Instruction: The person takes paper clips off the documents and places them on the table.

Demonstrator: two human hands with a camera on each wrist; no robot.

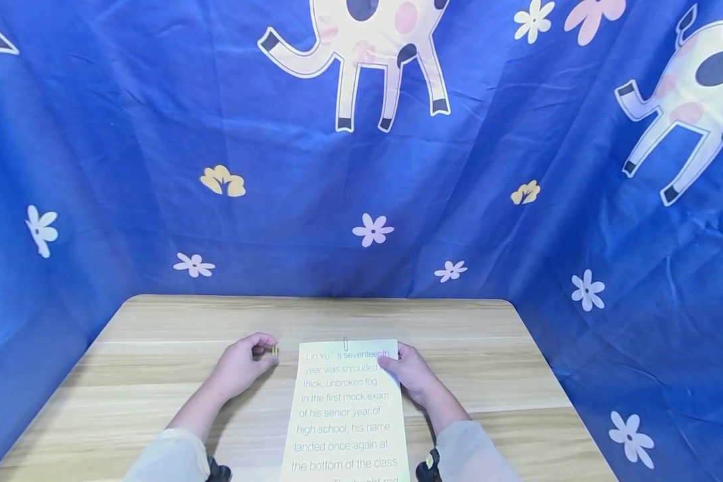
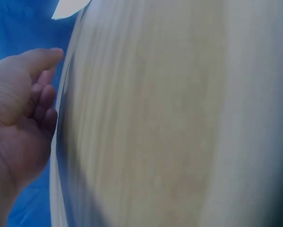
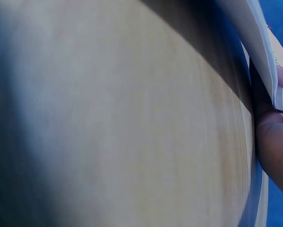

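Printed sheets of paper (image 1: pixel 343 415) stand out over the table, large lines of English text facing up. A paper clip (image 1: pixel 346 344) sits on their top edge, near the middle. My right hand (image 1: pixel 414 371) grips the upper right edge, thumb on the printed face and fingers behind; the right wrist view shows the paper's edge (image 3: pixel 269 61) by that hand. Left of the paper, my left hand (image 1: pixel 244 365) pinches a small yellow paper clip (image 1: pixel 274 351) between thumb and fingertips. In the left wrist view the hand's fingers are curled, and the clip cannot be made out.
A light wood-grain table (image 1: pixel 476 335) lies under both hands. Blue cloth (image 1: pixel 313 181) with cows and flowers hangs behind it and at both sides. Dark wrist straps (image 1: pixel 428 465) show at the sleeve cuffs.
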